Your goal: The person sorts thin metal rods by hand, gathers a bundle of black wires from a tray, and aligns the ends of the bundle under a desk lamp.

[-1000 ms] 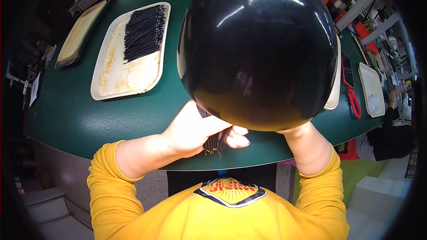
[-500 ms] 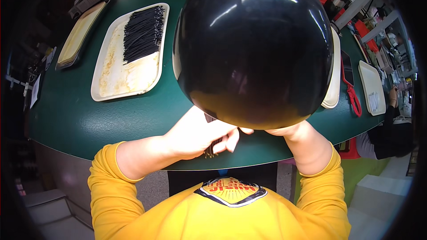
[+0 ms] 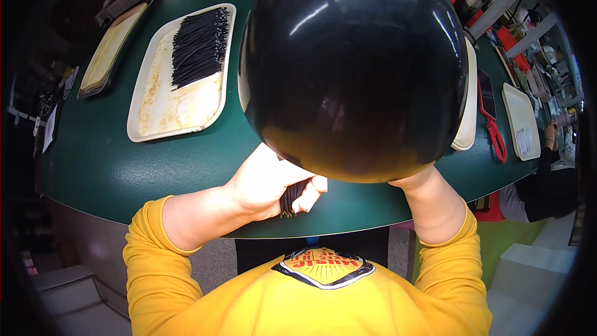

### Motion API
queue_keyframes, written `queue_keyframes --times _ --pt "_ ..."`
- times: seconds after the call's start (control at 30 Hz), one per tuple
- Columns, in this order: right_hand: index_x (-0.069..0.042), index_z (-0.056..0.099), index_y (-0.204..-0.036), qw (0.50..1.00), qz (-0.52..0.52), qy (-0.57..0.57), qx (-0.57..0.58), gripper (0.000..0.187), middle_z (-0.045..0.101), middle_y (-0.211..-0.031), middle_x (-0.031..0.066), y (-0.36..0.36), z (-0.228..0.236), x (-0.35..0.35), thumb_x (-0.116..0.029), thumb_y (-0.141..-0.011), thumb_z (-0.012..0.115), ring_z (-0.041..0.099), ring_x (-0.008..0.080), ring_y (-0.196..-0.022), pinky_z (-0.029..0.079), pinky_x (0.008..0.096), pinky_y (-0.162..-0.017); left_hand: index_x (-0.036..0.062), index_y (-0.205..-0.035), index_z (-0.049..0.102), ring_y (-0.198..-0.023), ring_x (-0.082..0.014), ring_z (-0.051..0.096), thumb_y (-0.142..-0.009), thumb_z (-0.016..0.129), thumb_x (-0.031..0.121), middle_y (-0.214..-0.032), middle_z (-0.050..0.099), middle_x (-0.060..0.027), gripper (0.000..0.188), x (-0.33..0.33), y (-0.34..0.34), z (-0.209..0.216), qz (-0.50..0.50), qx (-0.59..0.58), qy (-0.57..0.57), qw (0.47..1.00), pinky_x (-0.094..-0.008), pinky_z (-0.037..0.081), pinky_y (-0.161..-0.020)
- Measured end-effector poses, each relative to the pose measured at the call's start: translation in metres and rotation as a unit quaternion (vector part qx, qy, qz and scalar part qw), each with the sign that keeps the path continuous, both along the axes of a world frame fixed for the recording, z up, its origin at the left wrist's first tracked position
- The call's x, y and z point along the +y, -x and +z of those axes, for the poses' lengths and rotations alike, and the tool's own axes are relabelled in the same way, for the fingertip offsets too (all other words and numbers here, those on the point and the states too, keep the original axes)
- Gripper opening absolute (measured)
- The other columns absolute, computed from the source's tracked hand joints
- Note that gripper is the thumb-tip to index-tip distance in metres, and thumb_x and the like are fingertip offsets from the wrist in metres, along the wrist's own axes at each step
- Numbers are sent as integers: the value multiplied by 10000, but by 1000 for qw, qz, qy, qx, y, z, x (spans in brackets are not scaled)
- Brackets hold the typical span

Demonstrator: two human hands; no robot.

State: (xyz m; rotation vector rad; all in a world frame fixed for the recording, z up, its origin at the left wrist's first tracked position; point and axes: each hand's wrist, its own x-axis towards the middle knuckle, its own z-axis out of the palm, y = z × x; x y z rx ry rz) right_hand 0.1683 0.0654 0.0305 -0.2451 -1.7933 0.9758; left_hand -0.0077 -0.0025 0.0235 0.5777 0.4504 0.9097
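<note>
My left hand is closed round a bundle of thin black wires over the table's near edge. The bundle's lower ends poke out below my fingers, with small metallic tips. A big glossy black lamp shade hangs over the middle and covers part of both hands. Only the wrist and back edge of my right hand show under the shade; its fingers are hidden. On the left, a cream tray carries a wide pile of similar black wires along its right side.
Stacked cream trays stand at the far left. More trays show behind the shade's right side, beside red-handled scissors or pliers. Farther right, a tray holds thin pale pieces. Another person's arm rests beyond it.
My left hand has shifted slightly left, and more of the wire bundle shows. My right hand has moved right and farther under the shade, away from the left.
</note>
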Motion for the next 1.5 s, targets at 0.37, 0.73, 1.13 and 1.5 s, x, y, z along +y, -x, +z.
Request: queue_keyframes --times 0.37,0.73,1.13,1.5 --pt "47 538 -873 999 -1 -44 -2 276 591 -842 111 2 5 1 -8 -624 643 581 170 -726 458 252 -656 -3 -817 502 -424 -126 476 -787 503 96 -626 520 -93 103 -2 3 2 22 -4 19 1000 -200 378 -365" --pt "45 534 -850 998 -46 30 -11 274 591 -805 106 2 11 -8 -20 -614 658 578 163 -697 458 250 -634 -10 -835 497 -423 -127 460 -767 509 79 -638 514 -101 113 0 1 0 37 -14 47 998 -202 370 -362" --pt "41 554 -820 987 -93 -131 -6 219 592 -800 125 3 8 3 -20 -625 634 587 209 -682 464 260 -621 -3 -827 494 -433 -133 464 -759 517 65 -626 500 -93 99 1 0 2 33 -19 83 996 -214 393 -385" --pt "36 563 -795 993 -76 -90 -5 196 592 -791 124 4 13 -2 -20 -620 633 587 206 -685 462 260 -623 -16 -832 510 -455 -114 496 -772 512 66 -636 521 -85 101 1 -2 2 66 14 5 998 -184 384 -383"
